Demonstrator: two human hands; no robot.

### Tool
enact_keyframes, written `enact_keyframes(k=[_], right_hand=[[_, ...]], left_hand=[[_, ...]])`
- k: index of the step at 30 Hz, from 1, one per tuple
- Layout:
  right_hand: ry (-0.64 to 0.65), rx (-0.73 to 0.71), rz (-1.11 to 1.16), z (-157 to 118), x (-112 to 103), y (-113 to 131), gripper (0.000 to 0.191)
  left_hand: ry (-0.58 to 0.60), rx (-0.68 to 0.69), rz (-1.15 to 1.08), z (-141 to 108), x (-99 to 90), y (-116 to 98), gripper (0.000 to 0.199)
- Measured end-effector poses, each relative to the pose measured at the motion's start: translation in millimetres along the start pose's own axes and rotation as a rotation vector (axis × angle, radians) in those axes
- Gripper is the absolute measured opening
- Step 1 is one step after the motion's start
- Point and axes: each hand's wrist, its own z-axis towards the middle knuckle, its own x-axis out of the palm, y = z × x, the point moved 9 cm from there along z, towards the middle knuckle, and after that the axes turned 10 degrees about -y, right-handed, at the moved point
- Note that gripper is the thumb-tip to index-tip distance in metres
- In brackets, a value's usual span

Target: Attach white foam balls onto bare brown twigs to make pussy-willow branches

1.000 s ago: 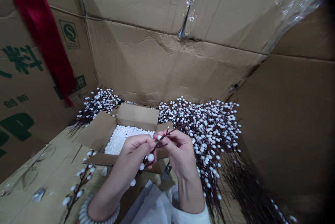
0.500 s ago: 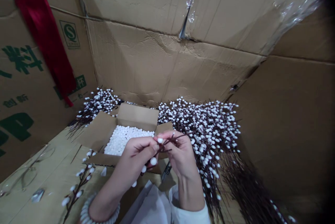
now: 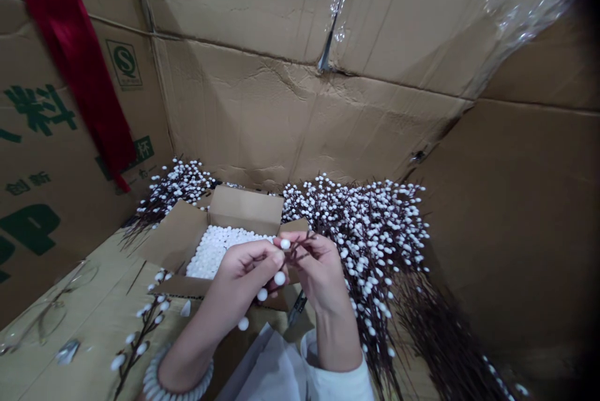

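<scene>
Both hands meet over the front edge of an open cardboard box that holds many white foam balls. My left hand is closed, thumb against fingers, on a brown artificial berry branch with white balls on its twigs. My right hand is closed around the twig end of the same branch. One white ball sits between the two hands, near the fingertips. More balls of this branch hang below my left hand. Whatever lies inside the right fingers is hidden.
A large heap of white-berried branches lies right of the box, with bare brown stems in front. Another bunch is at back left. A single branch and eyeglasses lie left. Cardboard walls surround the surface.
My right hand has shifted slightly left, nearer my left hand. The branch has turned a little, and its balls below my left hand show more clearly.
</scene>
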Motion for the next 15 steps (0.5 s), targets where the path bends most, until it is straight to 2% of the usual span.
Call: enact_keyframes(k=[2, 4, 9, 12, 15], right_hand=[[-0.045, 0.017, -0.005, 6, -4, -5, 0.024], [-0.048, -0.011, -0.118, 14, -4, -9, 0.026], [0.123, -0.083, -0.412, 26, 16, -31, 0.006], [0.221, -0.097, -0.499, 24, 26, -52, 0.010], [0.255, -0.115, -0.562, 21, 28, -73, 0.008]], left_hand=[[-0.024, 0.008, 0.010, 2, -4.0, 0, 0.031], [-0.047, 0.026, 0.011, 4, -7.0, -1, 0.029], [-0.152, 0.091, -0.045, 7, -13.8, -5, 0.017], [-0.231, 0.096, -0.044, 8, -20.5, -4, 0.016], [-0.257, 0.123, 0.002, 7, -25.5, -7, 0.017]])
